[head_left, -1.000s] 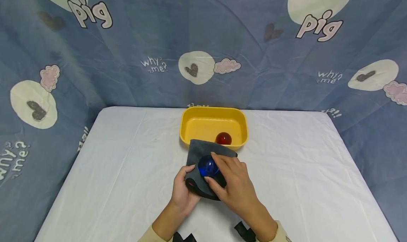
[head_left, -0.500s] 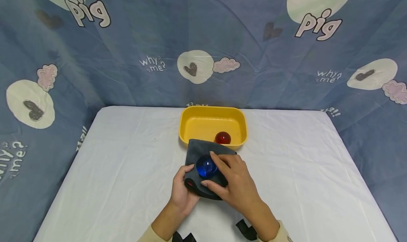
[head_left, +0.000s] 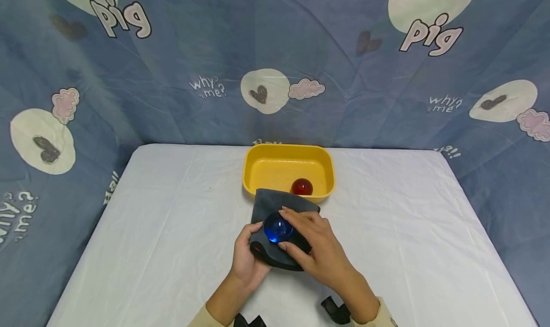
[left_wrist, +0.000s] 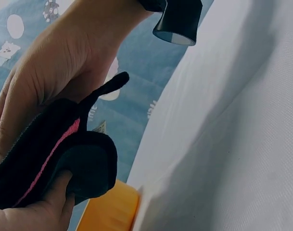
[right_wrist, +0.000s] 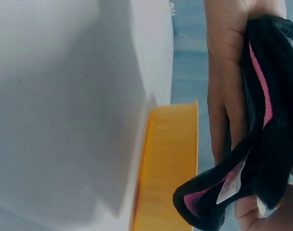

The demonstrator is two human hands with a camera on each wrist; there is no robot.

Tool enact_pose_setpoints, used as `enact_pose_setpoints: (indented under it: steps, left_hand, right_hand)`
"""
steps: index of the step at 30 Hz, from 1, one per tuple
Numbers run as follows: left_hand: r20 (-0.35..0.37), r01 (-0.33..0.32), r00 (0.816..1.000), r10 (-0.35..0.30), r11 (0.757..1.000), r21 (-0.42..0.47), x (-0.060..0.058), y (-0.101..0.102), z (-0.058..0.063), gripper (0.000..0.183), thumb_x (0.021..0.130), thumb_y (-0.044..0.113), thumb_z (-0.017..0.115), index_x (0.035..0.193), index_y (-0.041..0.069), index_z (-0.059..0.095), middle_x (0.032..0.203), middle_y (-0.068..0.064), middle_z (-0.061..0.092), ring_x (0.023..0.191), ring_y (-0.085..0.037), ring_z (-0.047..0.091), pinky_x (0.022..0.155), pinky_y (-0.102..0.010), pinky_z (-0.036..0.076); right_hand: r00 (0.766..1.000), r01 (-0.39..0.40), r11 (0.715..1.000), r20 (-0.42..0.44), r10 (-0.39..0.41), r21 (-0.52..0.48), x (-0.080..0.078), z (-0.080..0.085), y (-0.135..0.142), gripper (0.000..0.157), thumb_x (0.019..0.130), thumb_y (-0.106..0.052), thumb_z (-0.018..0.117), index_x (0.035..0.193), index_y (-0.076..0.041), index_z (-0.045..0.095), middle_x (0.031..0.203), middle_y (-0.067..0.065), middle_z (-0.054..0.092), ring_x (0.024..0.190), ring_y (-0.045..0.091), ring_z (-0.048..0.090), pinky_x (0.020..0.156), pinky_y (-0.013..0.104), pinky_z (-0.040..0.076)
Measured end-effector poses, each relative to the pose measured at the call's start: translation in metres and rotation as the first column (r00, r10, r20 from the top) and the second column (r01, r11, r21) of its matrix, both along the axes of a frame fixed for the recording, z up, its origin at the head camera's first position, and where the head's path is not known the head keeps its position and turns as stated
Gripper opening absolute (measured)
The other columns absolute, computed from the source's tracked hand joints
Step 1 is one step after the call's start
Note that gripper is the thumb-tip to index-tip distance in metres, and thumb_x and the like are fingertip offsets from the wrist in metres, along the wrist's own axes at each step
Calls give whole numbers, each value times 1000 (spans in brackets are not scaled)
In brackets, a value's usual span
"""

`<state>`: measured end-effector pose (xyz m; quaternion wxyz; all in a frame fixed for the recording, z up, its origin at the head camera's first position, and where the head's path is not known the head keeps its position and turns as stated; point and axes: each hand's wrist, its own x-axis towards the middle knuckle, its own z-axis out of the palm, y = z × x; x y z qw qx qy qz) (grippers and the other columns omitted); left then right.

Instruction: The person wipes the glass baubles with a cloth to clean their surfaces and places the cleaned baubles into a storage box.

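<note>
A folded dark grey cloth (head_left: pixel 270 203) with a black edge lies across my left hand (head_left: pixel 249 258), which grips its left side with the thumb on top and the fingers underneath. On the cloth sits a clear blue ball (head_left: pixel 277 227). My right hand (head_left: pixel 322 250) holds this ball between curved thumb and fingers from the right. Both wrist views show the cloth's folded layers, with pink on the inside; a white tag (right_wrist: pixel 230 185) hangs there in the right wrist view. The ball is hidden in both wrist views.
Just beyond the cloth, a yellow tray (head_left: pixel 275 146) stands on the white-covered table (head_left: pixel 180 222). A red ball (head_left: pixel 302 187) rests inside, near the tray's front wall. A blue printed curtain (head_left: pixel 172 117) hangs behind and at both sides. Black straps (head_left: pixel 337 312) hang by the wrists.
The blue ball has shifted slightly left on the cloth, and the right thumb and fingers have changed position around it. The left hand, cloth and tray look much the same.
</note>
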<state>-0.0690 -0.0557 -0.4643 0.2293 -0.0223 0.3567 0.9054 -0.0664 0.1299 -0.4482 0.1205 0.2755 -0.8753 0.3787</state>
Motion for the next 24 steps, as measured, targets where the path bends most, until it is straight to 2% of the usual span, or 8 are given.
enact_pose_setpoints:
  steps: [5,9,14,21,24]
  left_hand:
    - [9,0,1000,0,1000,-1,0,0,1,64,105,27,22,162,1,9,164,-17,21,148,-26,31,117,-36,37]
    - [2,-5,1000,5,1000,5,0,1,2,63,105,27,22,162,3,10,163,-16,23,147,-24,33,116,-36,38]
    - [-3,-10,1000,10,1000,0,0,1,2,63,106,26,23,163,5,8,165,-16,21,149,-25,28,118,-36,35]
    - [5,-25,1000,25,1000,-5,-1,2,2,62,106,25,24,163,6,10,164,-16,22,150,-25,28,119,-38,33]
    - [4,-31,1000,31,1000,-4,-2,1,3,63,106,25,24,163,6,10,164,-15,23,150,-25,28,118,-36,35]
  right_hand:
    - [1000,9,1000,9,-9,-23,0,-1,0,63,94,-29,80,152,-24,56,147,-8,59,126,16,53,99,43,42]
    - [1000,27,999,-9,-28,-36,0,-1,-1,63,94,-26,80,152,-18,56,146,-4,60,124,19,55,99,44,43]
    - [997,55,998,-49,-56,-22,1,-1,-2,63,93,-24,81,151,-15,57,145,-1,61,122,21,57,95,46,45]
    - [992,82,996,-99,-80,23,3,0,-4,62,93,-22,81,149,-11,57,146,4,60,124,25,59,105,52,46]
    - [989,101,994,-115,-96,39,4,0,-6,63,92,-21,82,149,-10,57,146,6,59,128,27,58,108,51,46]
